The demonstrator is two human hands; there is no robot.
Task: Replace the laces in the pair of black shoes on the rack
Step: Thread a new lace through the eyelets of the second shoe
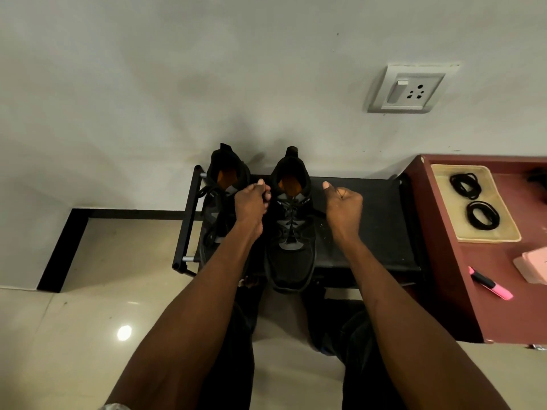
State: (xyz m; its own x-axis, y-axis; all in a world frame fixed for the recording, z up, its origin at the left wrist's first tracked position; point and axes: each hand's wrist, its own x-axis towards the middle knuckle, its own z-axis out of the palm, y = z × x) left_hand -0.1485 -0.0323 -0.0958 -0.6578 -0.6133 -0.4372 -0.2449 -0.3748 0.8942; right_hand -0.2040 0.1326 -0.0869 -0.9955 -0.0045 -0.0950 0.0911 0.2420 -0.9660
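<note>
Gripping lace ends at the right shoe (291, 232), both hands curled.
Two black shoes stand side by side on the rack (376, 232), long axes 12–6, heels at 12 by the wall, toes at 6. Left hand (251, 202) and right hand (343, 207) flank the collar, each apparently pinching a lace end. Left shoe (219, 208) at 9; spare laces (473, 199) in the tray (503, 232) at 3.
</note>
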